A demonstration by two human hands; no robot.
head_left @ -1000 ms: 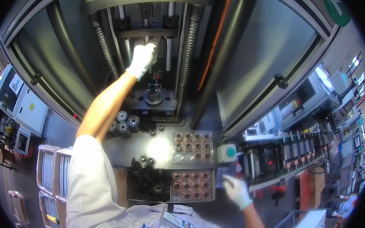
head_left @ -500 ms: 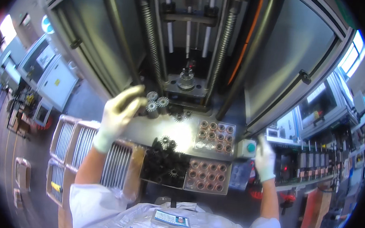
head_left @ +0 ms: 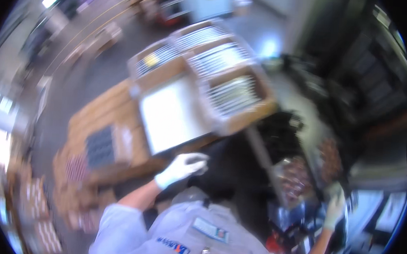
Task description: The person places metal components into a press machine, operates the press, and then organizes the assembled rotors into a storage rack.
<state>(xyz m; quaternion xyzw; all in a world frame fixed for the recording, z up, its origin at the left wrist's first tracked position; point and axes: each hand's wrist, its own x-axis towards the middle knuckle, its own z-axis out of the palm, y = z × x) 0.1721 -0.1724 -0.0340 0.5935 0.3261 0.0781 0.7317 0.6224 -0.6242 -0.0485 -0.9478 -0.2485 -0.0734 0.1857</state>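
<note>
My left hand (head_left: 184,169), in a white glove, is in front of my body near the edge of a bright white panel (head_left: 173,118). Its fingers curl loosely with a gap at the thumb, and nothing shows between them. Far to the right, my gloved right hand (head_left: 335,208) is beside the machine bench, close to a tray of copper-coloured ring parts (head_left: 295,180). Motion blur hides its fingers. A second group of copper-coloured parts (head_left: 329,159) sits farther up the bench, and dark toothed parts (head_left: 286,130) lie left of it.
Open cartons of long silvery rods (head_left: 234,98) stand beyond the white panel. Brown cartons (head_left: 108,106) extend to the left, with a dark grey tray (head_left: 100,146) on top. The dark machine (head_left: 357,86) rises at the right. Much of the view is blurred.
My view has swung left, away from the machine front toward the cartons. My left hand has left the round toothed parts and is now close to my body; the right remains at the bench's right side.
</note>
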